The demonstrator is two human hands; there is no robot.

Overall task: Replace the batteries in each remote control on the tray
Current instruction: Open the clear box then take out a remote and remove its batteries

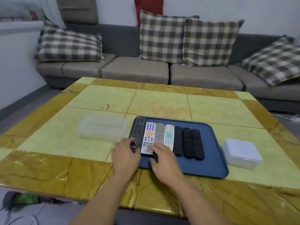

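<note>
A blue tray (209, 166) lies on the table with several remotes side by side. From the left: a black remote (138, 129), a white remote with an orange pad (148, 135), a grey remote (159, 133), a white remote with a teal pad (169, 133) and three black remotes (188, 142). My left hand (125, 154) rests on the near end of the leftmost black remote, fingers curled over it. My right hand (162, 158) lies over the near ends of the white and grey remotes, fingers spread. No remote is lifted.
A clear plastic container (103, 127) sits left of the tray. A white lidded box (241, 152) stands to its right. The tiled table (162, 101) runs back toward a grey sofa (136, 69) with checked cushions.
</note>
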